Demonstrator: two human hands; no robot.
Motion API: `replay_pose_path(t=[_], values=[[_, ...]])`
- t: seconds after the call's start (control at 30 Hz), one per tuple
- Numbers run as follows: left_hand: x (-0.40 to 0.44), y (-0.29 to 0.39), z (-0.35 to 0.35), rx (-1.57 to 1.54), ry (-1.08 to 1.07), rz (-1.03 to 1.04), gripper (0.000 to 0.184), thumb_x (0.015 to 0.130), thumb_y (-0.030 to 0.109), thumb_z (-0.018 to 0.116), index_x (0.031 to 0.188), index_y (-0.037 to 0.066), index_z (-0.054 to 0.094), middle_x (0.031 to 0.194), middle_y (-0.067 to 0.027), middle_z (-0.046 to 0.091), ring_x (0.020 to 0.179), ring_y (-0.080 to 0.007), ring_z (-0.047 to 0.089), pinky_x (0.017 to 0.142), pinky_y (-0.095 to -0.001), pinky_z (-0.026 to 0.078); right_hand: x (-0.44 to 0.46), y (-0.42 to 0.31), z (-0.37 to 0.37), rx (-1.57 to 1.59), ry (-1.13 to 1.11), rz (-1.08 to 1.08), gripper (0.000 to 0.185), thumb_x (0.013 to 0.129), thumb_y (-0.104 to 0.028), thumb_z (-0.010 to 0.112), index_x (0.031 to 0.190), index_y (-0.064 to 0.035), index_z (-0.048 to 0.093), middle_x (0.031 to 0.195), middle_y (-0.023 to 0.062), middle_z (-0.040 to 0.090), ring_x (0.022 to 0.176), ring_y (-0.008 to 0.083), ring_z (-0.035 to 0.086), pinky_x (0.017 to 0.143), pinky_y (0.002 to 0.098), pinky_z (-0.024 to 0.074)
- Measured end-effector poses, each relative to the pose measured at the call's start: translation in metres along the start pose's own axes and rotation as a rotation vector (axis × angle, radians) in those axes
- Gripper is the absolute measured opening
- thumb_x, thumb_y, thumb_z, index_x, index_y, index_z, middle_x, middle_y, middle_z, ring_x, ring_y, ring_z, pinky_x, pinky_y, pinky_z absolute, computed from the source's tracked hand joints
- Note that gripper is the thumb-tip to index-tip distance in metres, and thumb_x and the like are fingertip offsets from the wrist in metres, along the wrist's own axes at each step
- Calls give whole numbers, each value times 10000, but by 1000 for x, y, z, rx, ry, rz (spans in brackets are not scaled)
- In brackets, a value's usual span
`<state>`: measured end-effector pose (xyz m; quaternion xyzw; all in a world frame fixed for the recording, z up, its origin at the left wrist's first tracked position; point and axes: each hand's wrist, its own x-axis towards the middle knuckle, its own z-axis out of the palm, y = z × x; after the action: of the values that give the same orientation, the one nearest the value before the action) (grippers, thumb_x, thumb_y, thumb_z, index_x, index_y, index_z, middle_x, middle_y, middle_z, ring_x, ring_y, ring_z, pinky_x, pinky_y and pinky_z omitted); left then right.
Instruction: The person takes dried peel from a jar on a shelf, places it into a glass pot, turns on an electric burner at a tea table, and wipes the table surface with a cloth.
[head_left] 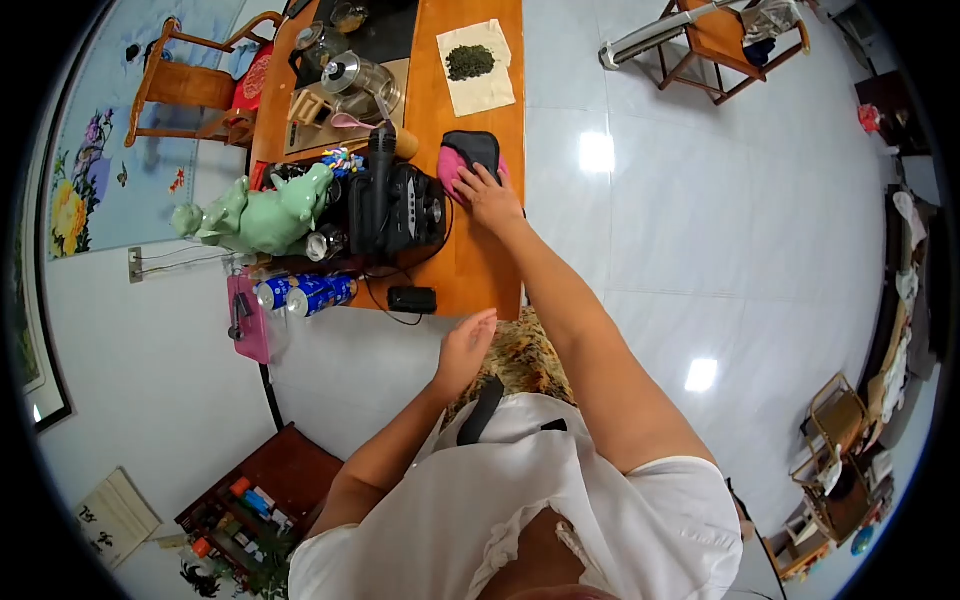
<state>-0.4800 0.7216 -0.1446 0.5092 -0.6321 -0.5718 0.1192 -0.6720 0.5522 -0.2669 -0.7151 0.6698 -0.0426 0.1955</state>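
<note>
My right hand (pixel 492 200) reaches forward over the wooden table (pixel 480 265), its fingers spread on top of a pink and black cloth pouch (pixel 468 155). The pouch lies near the table's right edge. Its right part is partly covered by my fingers. My left hand (pixel 467 352) is held low, just off the near edge of the table, with its fingers loosely stretched and nothing in them. Closest to it on the table is a small black box-like device (pixel 411 300). Beyond the pouch, a heap of dark green tea leaves (pixel 470 63) lies on a cream cloth (pixel 483 98).
Left of the pouch stands a black speaker (pixel 415 215) with a microphone (pixel 381 165) on it. Further left are a green ceramic figure (pixel 265 215) and blue cans (pixel 320 295). A glass teapot (pixel 365 88) stands at the back. A wooden chair (pixel 185 85) is beside the table.
</note>
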Motion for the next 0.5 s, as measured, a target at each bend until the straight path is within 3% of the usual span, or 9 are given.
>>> replay_pose_path(t=[0.1, 0.2, 0.23, 0.33, 0.4, 0.43, 0.5], values=[[46, 35, 15, -79, 122, 104, 332, 1008, 158, 589, 1281, -30, 600, 1201, -130, 669, 1065, -171, 624, 931, -305, 483, 15, 6, 1, -46, 55, -36, 538, 996, -225, 451, 1524, -287, 373, 1628, -53, 265, 1508, 214, 213, 1187, 541, 222], [107, 67, 24, -39, 242, 293, 327, 1005, 156, 582, 1277, -25, 601, 1258, -158, 632, 1106, -218, 616, 944, -328, 481, 23, 19, -3, -71, 115, -130, 500, 966, -226, 501, 1462, -267, 460, 1563, -40, 358, 1459, 241, 292, 1128, 546, 308], [128, 70, 25, -4, 306, 340, 329, 1000, 154, 586, 1276, -26, 601, 1257, -169, 627, 1113, -239, 613, 952, -343, 479, 24, 23, -3, -173, 186, -178, 460, 942, -229, 530, 1402, -243, 515, 1479, -25, 429, 1399, 261, 358, 1056, 533, 374], [197, 93, 22, 116, 510, 424, 352, 962, 134, 615, 1273, -30, 598, 1238, -195, 620, 1169, -328, 588, 1003, -396, 455, 16, 49, 15, 126, 301, -295, 372, 894, -188, 584, 1265, -159, 604, 1306, 60, 577, 1245, 330, 494, 978, 513, 409], [240, 105, 18, 60, 529, 365, 376, 915, 125, 647, 1259, -23, 605, 1276, -189, 608, 1187, -359, 571, 1022, -414, 444, -19, 55, -1, 379, 310, -221, 333, 877, -158, 603, 1208, -129, 623, 1266, 76, 602, 1186, 352, 520, 957, 495, 427], [266, 104, 17, 182, 565, 390, 379, 901, 121, 645, 1252, -16, 605, 1267, -184, 612, 1173, -366, 571, 1009, -429, 449, -28, 62, -14, 499, 330, -180, 313, 868, -143, 613, 1180, -114, 632, 1246, 84, 614, 1156, 363, 533, 946, 486, 436], [312, 88, 22, 421, 626, 432, 385, 873, 112, 640, 1239, -3, 605, 1250, -175, 621, 1147, -380, 572, 985, -458, 458, -51, 82, -24, 380, 200, -302, 334, 842, -75, 616, 1175, -102, 631, 1246, 101, 610, 1131, 358, 535, 933, 463, 451]])
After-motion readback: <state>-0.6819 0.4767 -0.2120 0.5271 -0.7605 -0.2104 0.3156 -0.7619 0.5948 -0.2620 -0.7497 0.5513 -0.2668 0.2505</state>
